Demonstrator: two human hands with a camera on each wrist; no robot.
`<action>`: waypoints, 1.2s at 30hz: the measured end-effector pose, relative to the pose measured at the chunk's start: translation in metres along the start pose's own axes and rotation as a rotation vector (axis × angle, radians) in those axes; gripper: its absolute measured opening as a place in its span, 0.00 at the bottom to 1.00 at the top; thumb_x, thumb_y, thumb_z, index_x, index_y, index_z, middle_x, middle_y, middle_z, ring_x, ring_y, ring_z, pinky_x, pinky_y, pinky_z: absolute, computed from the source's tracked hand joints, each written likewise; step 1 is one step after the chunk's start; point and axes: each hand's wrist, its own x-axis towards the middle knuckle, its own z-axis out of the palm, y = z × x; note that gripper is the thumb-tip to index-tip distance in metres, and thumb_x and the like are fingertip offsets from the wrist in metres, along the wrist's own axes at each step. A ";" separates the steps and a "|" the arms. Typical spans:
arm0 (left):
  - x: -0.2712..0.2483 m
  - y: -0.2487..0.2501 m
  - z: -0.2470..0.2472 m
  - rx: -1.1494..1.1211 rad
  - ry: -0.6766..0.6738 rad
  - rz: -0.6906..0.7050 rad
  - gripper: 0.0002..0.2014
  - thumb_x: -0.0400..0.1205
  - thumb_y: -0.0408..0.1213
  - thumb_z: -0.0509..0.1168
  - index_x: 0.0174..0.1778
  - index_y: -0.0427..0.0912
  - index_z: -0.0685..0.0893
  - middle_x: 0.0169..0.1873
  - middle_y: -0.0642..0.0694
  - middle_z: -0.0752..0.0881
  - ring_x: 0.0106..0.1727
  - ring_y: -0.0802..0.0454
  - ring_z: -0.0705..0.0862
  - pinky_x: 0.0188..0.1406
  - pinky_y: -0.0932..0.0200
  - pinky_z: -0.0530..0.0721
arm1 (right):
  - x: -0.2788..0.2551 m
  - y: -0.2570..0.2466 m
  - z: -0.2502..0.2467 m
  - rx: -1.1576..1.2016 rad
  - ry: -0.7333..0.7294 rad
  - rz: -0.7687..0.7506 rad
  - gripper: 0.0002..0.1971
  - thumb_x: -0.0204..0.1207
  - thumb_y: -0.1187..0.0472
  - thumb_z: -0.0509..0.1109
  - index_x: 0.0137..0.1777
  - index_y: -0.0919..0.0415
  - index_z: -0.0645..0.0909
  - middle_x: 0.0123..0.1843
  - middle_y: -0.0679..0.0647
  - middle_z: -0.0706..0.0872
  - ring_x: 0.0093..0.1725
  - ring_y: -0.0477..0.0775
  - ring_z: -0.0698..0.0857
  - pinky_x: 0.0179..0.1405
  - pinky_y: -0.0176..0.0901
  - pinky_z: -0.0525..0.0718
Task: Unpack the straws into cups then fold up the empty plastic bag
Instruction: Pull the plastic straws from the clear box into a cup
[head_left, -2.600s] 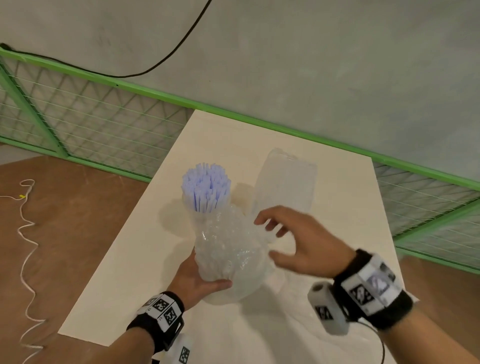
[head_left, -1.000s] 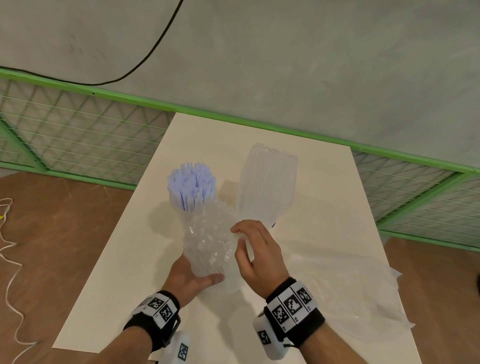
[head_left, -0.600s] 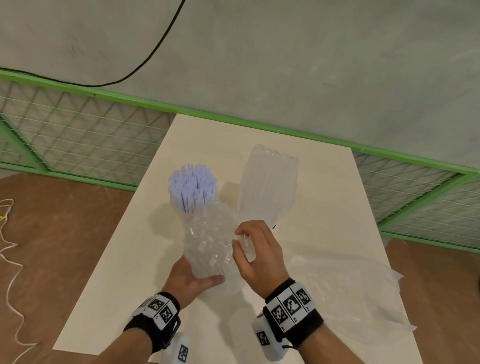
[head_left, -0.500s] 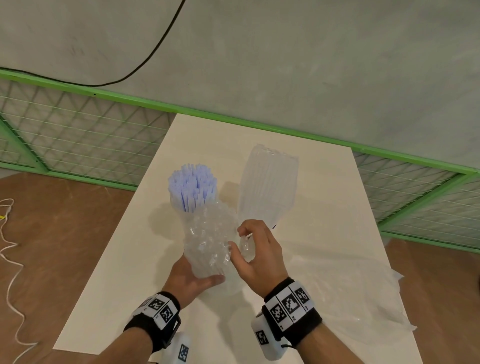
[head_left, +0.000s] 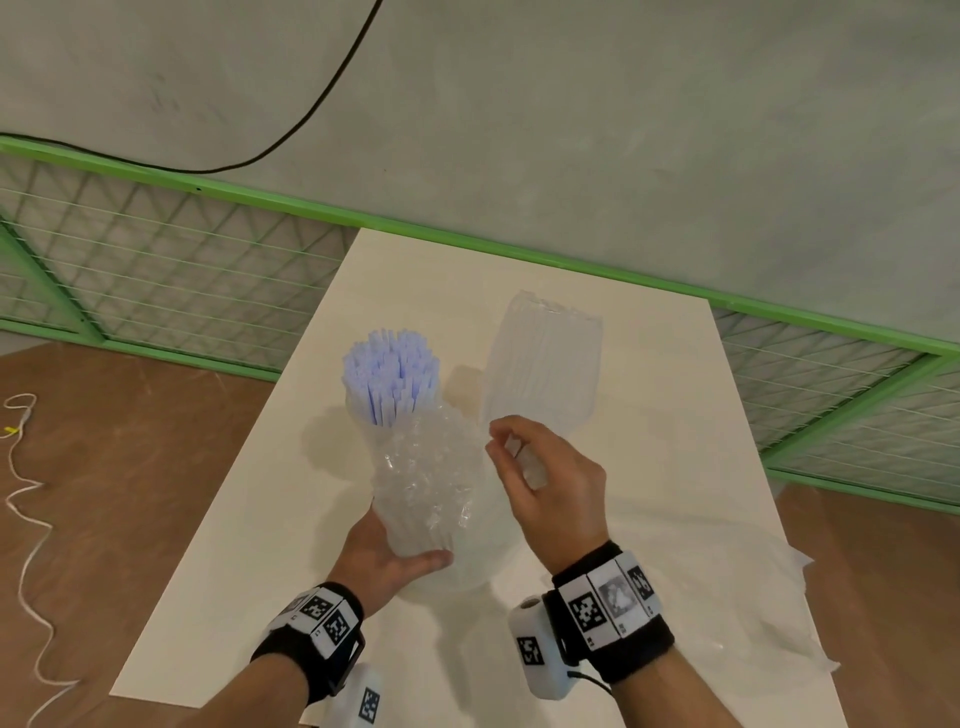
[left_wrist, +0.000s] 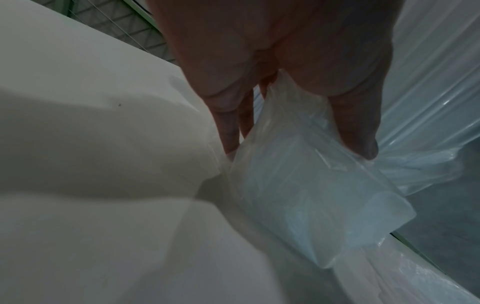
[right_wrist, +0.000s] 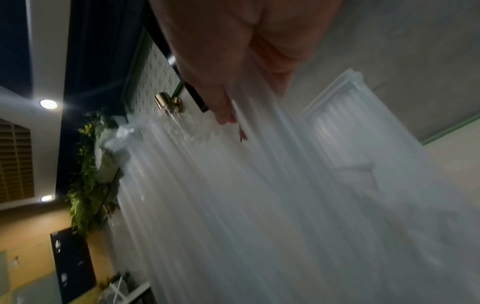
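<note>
Standing upright at left on the counter (head_left: 649, 374), a cup of purple straws (head_left: 390, 382); just in front, left hand (head_left: 382, 558) grips the base of a clear straw bundle in a plastic bag (head_left: 426, 483), fingers (left_wrist: 359, 131) curled round it; right hand (head_left: 545, 493) beside the bundle top, fingers (right_wrist: 221, 107) pinching clear straws. Behind it a clear cup (head_left: 543, 374) of clear straws; loose plastic sheet (head_left: 727, 597) lies flat at right, near the counter edge.

Green mesh fence (head_left: 156, 270), black cable (head_left: 311, 109), white cord (head_left: 26, 519), grey wall (head_left: 623, 130)
</note>
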 end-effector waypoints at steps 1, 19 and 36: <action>0.000 0.000 0.000 -0.003 0.001 0.001 0.34 0.59 0.43 0.87 0.59 0.49 0.81 0.45 0.58 0.88 0.46 0.73 0.84 0.37 0.83 0.76 | 0.004 -0.001 -0.004 -0.001 0.017 0.004 0.09 0.74 0.67 0.77 0.54 0.61 0.87 0.47 0.45 0.91 0.48 0.39 0.87 0.50 0.24 0.81; 0.001 -0.001 -0.001 -0.029 0.002 0.016 0.33 0.57 0.44 0.88 0.55 0.57 0.80 0.48 0.58 0.89 0.53 0.65 0.86 0.51 0.72 0.79 | 0.163 -0.015 -0.132 0.505 0.237 -0.053 0.10 0.83 0.68 0.68 0.60 0.66 0.73 0.43 0.54 0.86 0.39 0.68 0.90 0.43 0.58 0.88; 0.005 -0.011 -0.001 -0.074 -0.016 -0.030 0.44 0.49 0.59 0.87 0.62 0.48 0.84 0.51 0.55 0.91 0.57 0.60 0.88 0.67 0.55 0.82 | 0.163 0.143 -0.017 -0.600 -0.857 -0.030 0.34 0.80 0.34 0.43 0.85 0.40 0.45 0.87 0.38 0.43 0.86 0.55 0.38 0.81 0.67 0.48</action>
